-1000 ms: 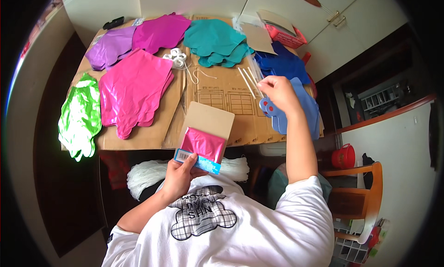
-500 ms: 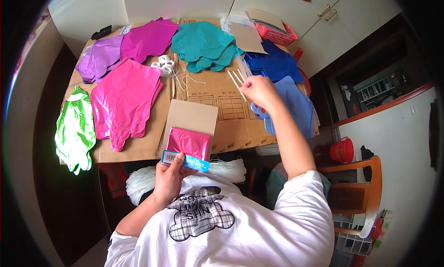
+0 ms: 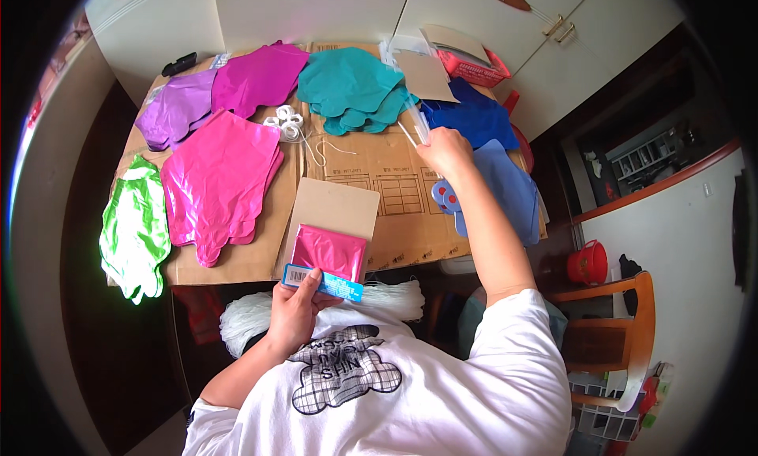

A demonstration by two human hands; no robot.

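My left hand (image 3: 296,307) pinches a blue printed label (image 3: 344,288) at the front table edge. With it are a folded shiny pink foil packet (image 3: 330,252) and a beige card (image 3: 338,202) behind that. My right hand (image 3: 446,151) reaches across the table, fingers closed on thin white sticks (image 3: 407,134). Its fingertips are beside long clear plastic strips (image 3: 418,118); whether they touch these I cannot tell. Close to that wrist lie periwinkle foil sheets (image 3: 505,191) and a blue piece with red dots (image 3: 444,195).
Flat foil shapes lie around the cardboard-covered table (image 3: 347,160): green (image 3: 136,227), pink (image 3: 221,187), lilac (image 3: 175,112), magenta (image 3: 257,77), teal (image 3: 351,85) and dark blue (image 3: 470,116). White string rolls (image 3: 286,124) sit mid-table. A red basket (image 3: 478,69) stands at back right; a wooden chair (image 3: 632,330) is at right.
My right hand has moved slightly farther away, toward the clear strips, and less of the white sticks shows. My left hand keeps its hold on the label and card.
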